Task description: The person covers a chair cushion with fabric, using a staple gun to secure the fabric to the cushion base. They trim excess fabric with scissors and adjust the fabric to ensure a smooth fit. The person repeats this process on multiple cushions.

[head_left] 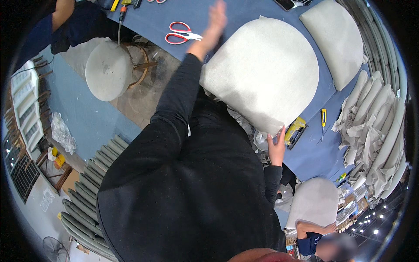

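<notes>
A light grey upholstered seat cushion (266,65) lies in front of me, its near edge reaching past the table edge. My right hand (276,148) grips the cushion's near right corner between thumb and fingers. Beside the cushion's far left side, my left hand (214,26) is raised and smeared by motion; its fingers look stretched out, and I see nothing in them. Red-and-white scissors (181,33) rest on the blue table, left of that hand. A yellow staple gun (295,132) lies close to my right hand, partly behind the cushion.
On the blue table (305,157) lie a yellow-handled screwdriver (323,120) and another grey cushion (334,41). Stacked grey covers (375,118) stand at the right. A round stool (109,71) is at left, near another person's arm (63,13). A co-worker (312,240) handles a cushion at lower right.
</notes>
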